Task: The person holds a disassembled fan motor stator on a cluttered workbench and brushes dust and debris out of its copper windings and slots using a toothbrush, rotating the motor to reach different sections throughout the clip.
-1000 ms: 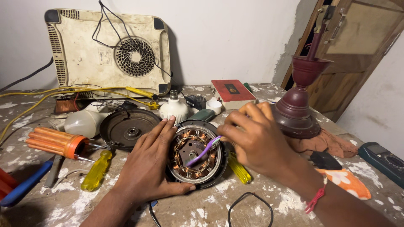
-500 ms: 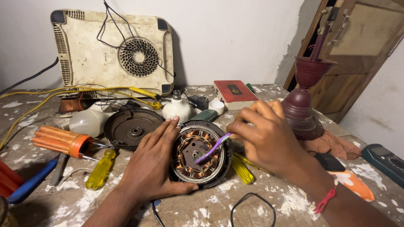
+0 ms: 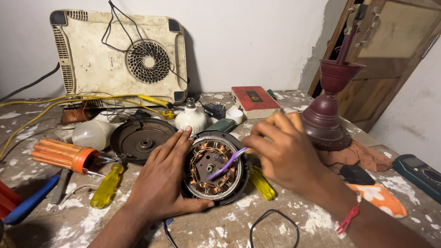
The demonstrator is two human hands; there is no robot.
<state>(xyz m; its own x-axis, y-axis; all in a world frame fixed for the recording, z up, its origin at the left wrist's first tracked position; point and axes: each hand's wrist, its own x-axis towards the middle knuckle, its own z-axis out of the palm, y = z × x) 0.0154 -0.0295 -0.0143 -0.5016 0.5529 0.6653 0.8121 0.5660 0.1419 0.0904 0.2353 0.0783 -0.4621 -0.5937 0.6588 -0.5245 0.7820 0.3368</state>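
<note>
A round fan motor stator [image 3: 215,166] with copper windings lies on the paint-spattered table [image 3: 280,220]. My left hand [image 3: 161,178] rests flat against its left side, thumb curled under the near rim. My right hand [image 3: 281,151] grips a purple brush-like tool [image 3: 228,162] whose tip reaches over the centre of the stator.
A dark round motor cover [image 3: 138,140] lies to the left, beside an orange-handled tool [image 3: 64,155] and two yellow screwdrivers [image 3: 106,186] [image 3: 262,182]. A maroon fan housing [image 3: 327,115] stands at right. A white cooktop [image 3: 120,57] leans on the wall. A multimeter [image 3: 420,172] lies far right.
The view has shifted slightly. My right hand has moved the purple tool a little across the stator; my left hand stays on the motor.
</note>
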